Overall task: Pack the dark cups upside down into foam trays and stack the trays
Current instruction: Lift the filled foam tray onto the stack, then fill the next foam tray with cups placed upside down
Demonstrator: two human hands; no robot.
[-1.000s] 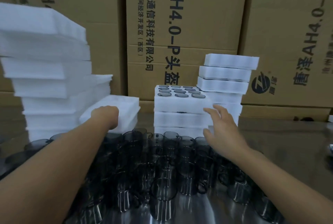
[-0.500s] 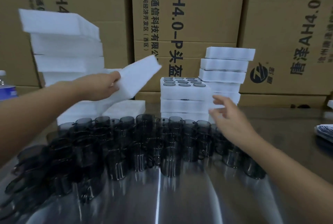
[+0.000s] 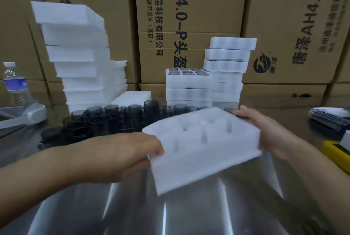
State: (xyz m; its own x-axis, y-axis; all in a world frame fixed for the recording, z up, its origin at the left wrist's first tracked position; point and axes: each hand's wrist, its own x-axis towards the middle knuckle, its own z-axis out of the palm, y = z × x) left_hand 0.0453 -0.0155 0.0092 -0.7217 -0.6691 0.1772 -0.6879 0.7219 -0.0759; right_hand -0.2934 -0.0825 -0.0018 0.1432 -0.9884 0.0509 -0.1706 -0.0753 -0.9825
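Brought across from the left-hand pile since half a second ago, the empty foam tray [image 3: 202,147] is now clasped at its left edge by the left hand [image 3: 123,157] and at its far right corner by the right hand [image 3: 265,132], with fingers wrapped onto the foam at both ends. It is held pockets-up and tilted over the steel table [image 3: 132,206]. It is best levelled and set flat just in front of the dark cups [image 3: 113,119] crowded behind it, so cups can be dropped in mouth-down, while the packed stack [image 3: 188,87] further back is left undisturbed.
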